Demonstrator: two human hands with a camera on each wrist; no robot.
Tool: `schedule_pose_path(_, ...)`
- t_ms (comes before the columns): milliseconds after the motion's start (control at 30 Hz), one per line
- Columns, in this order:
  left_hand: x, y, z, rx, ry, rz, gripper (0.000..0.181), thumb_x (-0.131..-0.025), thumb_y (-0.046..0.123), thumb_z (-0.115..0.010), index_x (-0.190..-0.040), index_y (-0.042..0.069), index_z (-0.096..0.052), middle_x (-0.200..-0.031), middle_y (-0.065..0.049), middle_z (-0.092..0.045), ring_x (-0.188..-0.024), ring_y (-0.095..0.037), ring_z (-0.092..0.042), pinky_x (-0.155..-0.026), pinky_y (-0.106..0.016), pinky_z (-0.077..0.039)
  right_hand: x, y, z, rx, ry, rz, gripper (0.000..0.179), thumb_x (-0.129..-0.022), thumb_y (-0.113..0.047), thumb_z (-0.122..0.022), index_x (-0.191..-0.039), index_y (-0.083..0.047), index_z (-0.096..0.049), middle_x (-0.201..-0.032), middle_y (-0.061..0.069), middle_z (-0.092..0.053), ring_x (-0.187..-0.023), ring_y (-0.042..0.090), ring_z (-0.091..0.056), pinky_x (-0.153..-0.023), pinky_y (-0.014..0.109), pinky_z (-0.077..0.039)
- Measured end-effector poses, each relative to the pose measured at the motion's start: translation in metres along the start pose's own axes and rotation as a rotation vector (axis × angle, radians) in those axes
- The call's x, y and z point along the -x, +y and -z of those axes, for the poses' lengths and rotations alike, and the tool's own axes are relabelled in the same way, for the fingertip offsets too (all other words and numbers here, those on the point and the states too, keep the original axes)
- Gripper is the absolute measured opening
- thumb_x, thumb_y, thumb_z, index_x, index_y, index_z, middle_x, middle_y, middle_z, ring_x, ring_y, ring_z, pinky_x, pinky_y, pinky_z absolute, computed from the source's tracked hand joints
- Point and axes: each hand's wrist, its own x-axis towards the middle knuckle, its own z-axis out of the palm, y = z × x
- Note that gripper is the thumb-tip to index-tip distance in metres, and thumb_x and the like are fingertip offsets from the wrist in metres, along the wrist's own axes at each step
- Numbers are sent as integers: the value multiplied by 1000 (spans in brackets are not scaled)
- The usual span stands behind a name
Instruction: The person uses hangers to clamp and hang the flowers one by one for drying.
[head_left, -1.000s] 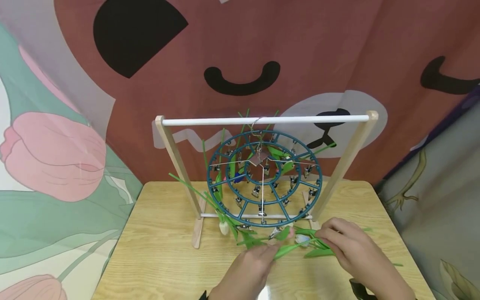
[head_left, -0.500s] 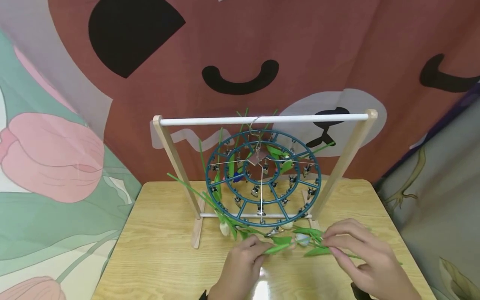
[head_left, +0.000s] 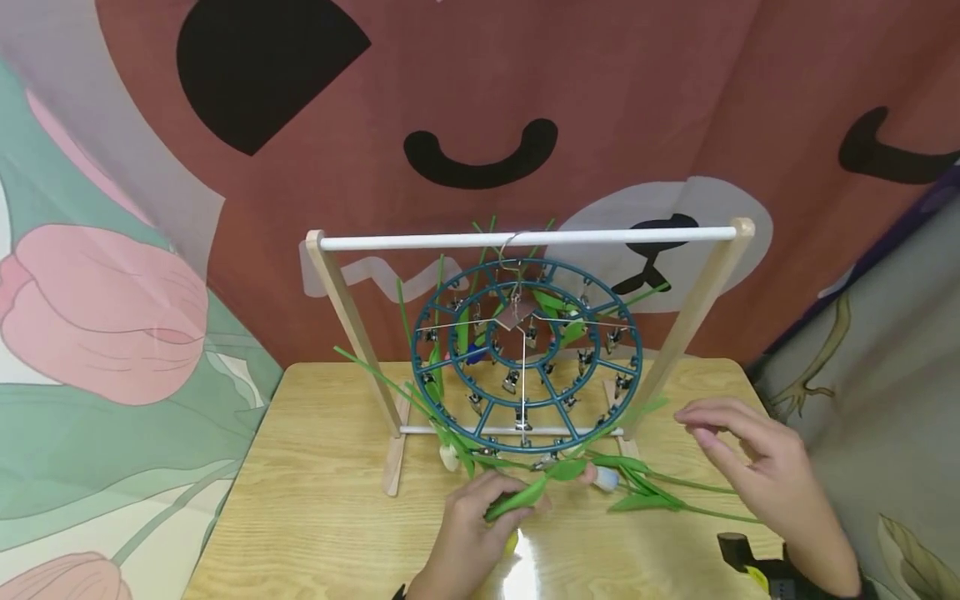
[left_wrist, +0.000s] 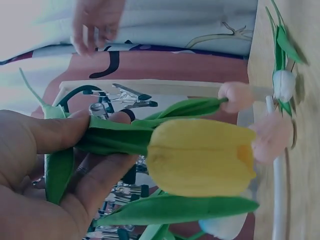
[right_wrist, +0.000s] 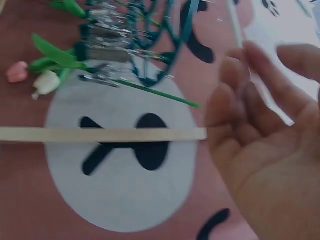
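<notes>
My left hand grips a yellow tulip just behind its head, fingers and thumb round the green leaves and stem. The bloom points down towards the table and mostly hides under the hand in the head view. Pink tulips show beyond it in the left wrist view. My right hand is raised at the right, fingers loosely bent with nothing between them. A pale blue-white tulip lies on the table between the hands, its leaves and stems trailing right.
A round teal clip hanger hangs from the white bar of a wooden rack, just beyond the hands. Metal clips dangle from it, several tulips among them. A white tulip is at its lower left. A patterned curtain stands behind the table.
My right hand has moved right and up, away from the flowers. The left hand has turned and drawn slightly nearer, with the yellow tulip's leaf now tilted.
</notes>
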Motion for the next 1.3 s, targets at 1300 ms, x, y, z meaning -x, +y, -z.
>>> schedule_pose_path(1300, 5, -15, -25, 540, 37, 351, 24, -94, 5, -72, -109, -10, -60, -108, -33, -70, -101, -31, -75, -91, -37, -65, -9, 42, -82, -65, -268, -134, 37, -82, 10, -80, -108, -14, -71, -106, 5, -69, -89, 4, -67, -71, 22, -64)
